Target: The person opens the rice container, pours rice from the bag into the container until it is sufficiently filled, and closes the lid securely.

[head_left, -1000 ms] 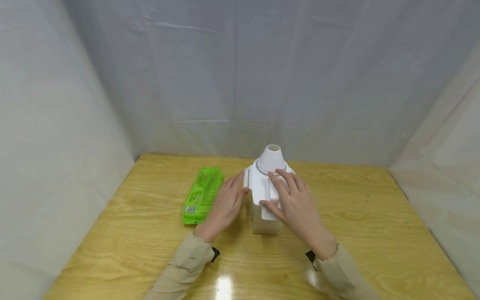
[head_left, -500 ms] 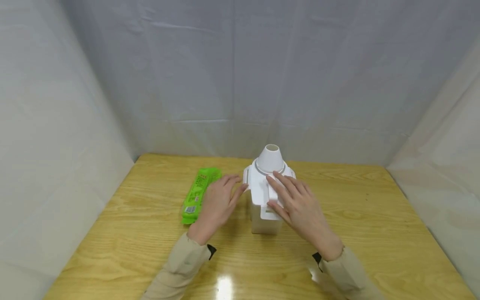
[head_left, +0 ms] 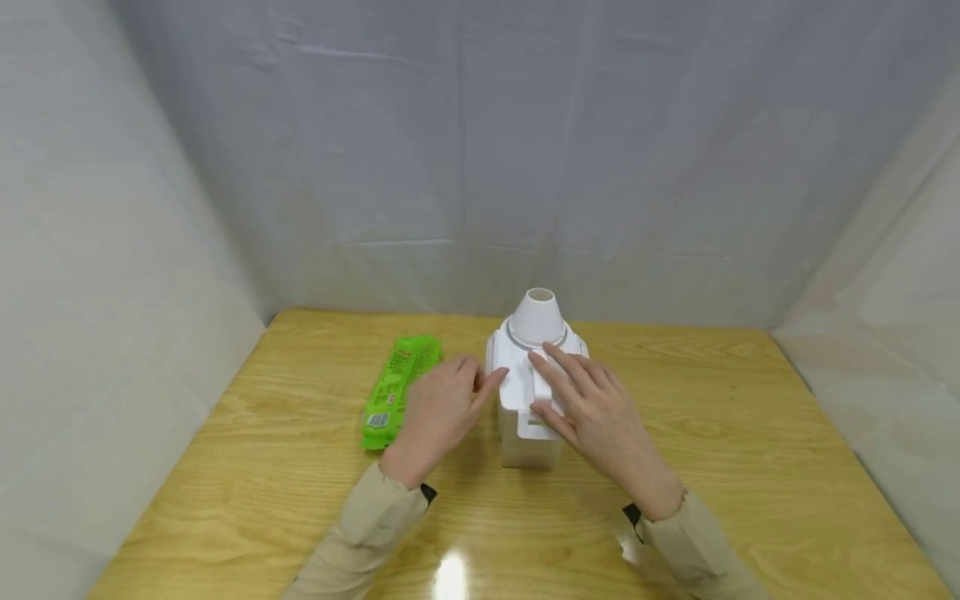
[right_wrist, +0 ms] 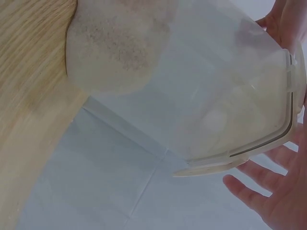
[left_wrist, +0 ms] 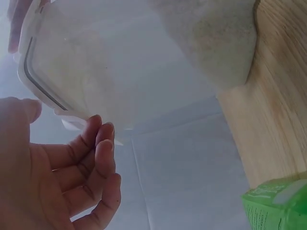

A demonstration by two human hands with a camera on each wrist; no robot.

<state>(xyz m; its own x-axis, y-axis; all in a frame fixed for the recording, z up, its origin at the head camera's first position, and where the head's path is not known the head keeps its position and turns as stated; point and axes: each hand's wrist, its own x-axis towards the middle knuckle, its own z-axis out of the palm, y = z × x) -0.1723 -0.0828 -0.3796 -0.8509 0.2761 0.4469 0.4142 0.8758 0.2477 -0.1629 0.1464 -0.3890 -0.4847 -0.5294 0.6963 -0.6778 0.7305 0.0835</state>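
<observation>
A clear plastic storage container (head_left: 528,450) stands on the table, some grainy contents in its bottom. Its white lid (head_left: 517,387) carries a cone-shaped spout (head_left: 538,321) and a strip-like handle (head_left: 542,385). My left hand (head_left: 442,407) is at the lid's left side, thumb on the top edge. In the left wrist view its curled fingertips (left_wrist: 103,132) are at the lid's side clip (left_wrist: 72,122). My right hand (head_left: 596,408) rests on the lid with fingers spread and fairly straight, beside the handle. In the right wrist view, the other side clip (right_wrist: 206,170) stands slightly out from the wall.
A green printed packet (head_left: 393,396) lies on the table left of the container, close to my left hand. The wooden table (head_left: 720,450) is enclosed by pale cloth (head_left: 465,167) at the back and sides.
My left hand first drew back slightly from the lid's left side, then came in again with its fingers curling. My right hand shifted slightly and stays on the lid.
</observation>
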